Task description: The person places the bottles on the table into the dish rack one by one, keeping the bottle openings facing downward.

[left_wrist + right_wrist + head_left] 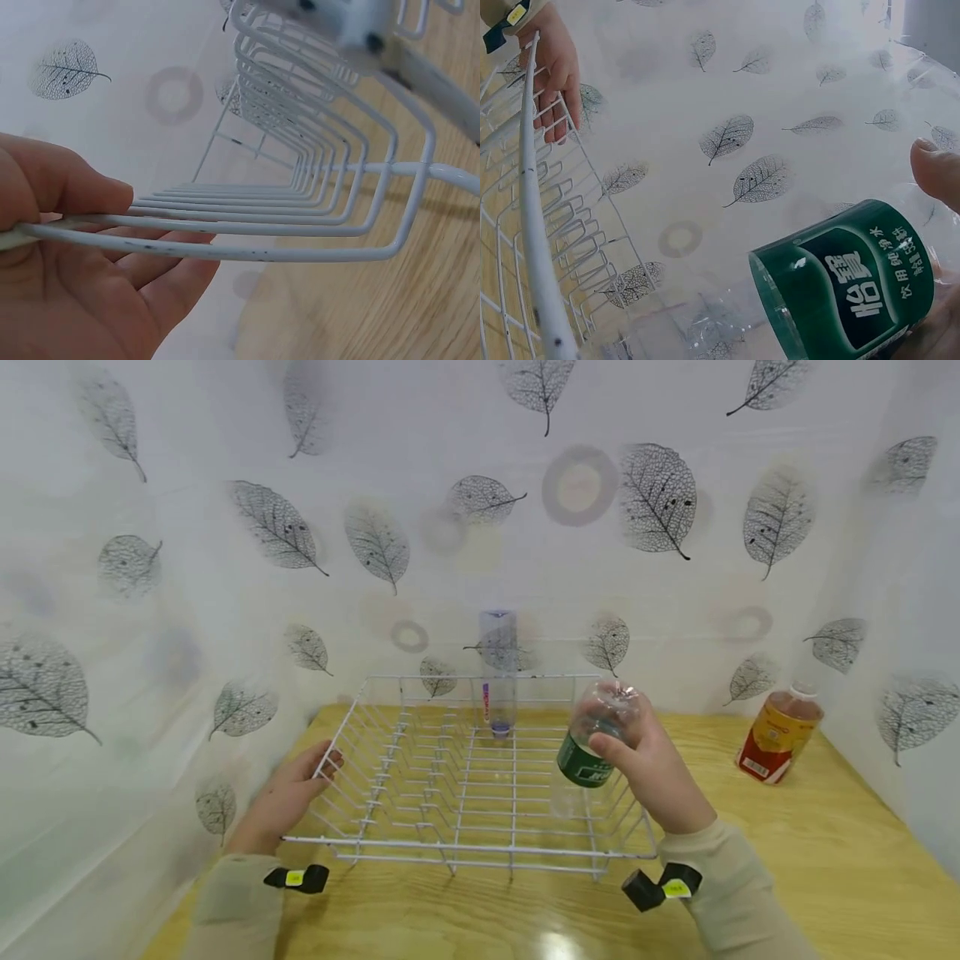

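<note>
A white wire dish rack [487, 843] stands on the wooden table. My left hand [285, 793] holds its left side; in the left wrist view the thumb lies over the side wires [262, 253] and the other fingers are beneath them. My right hand [663, 768] grips a clear plastic bottle with a green label [585, 762], tilted over the right part of the rack. White Chinese characters show on that label in the right wrist view. Toward the rack's back, a tall clear bottle [498, 652] stands upside down, its purple cap at the bottom.
A bottle with a yellow and red label [776, 739] and a white cap stands on the table [832, 852] to the right of the rack. A whitish sheet with leaf prints [420, 427] hangs behind and along both sides.
</note>
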`<state>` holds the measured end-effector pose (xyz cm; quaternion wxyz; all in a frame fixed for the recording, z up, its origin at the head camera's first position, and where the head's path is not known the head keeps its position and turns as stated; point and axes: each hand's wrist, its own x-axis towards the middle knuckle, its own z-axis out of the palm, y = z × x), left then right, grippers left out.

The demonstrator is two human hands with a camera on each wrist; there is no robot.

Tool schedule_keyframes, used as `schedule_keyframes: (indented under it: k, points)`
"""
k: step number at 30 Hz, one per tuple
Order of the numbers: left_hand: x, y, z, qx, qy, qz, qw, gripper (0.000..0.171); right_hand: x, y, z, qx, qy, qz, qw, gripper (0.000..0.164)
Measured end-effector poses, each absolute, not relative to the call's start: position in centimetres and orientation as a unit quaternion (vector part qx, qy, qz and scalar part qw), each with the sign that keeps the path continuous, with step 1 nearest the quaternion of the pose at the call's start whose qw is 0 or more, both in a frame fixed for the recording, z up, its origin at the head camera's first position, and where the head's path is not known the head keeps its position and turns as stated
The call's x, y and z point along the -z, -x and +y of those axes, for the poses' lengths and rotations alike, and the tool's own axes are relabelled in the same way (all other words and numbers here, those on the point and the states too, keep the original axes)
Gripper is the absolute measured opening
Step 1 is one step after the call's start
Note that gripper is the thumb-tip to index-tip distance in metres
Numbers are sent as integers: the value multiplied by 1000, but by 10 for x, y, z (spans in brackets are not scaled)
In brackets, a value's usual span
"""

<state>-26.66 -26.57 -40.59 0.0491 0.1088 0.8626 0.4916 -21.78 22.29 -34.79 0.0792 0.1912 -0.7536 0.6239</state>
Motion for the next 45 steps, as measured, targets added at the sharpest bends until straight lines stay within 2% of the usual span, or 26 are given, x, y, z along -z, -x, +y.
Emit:
schedule_keyframes:
  k: [5,10,18,31,37,45]
  points:
    - [410,266,-265,-518,-116,845,63,62,340,229,222,-618,-198,-756,84,66]
    - [410,266,-267,-514,-117,848,54,62,326,252,217,-617,-203,-756,80,69]
    - [409,268,-269,-507,-134,850,48,60,316,297,203,-596,-155,-786,54,85]
    - [407,269,-269,-514,-133,846,52,59,332,360,185,-564,-97,-818,60,87]
    - [409,271,-269,-521,-126,842,63,60,342,379,182,-569,-63,-819,49,93]
    - [407,269,-269,-516,-128,845,48,59,346,395,178,-542,-50,-837,43,95]
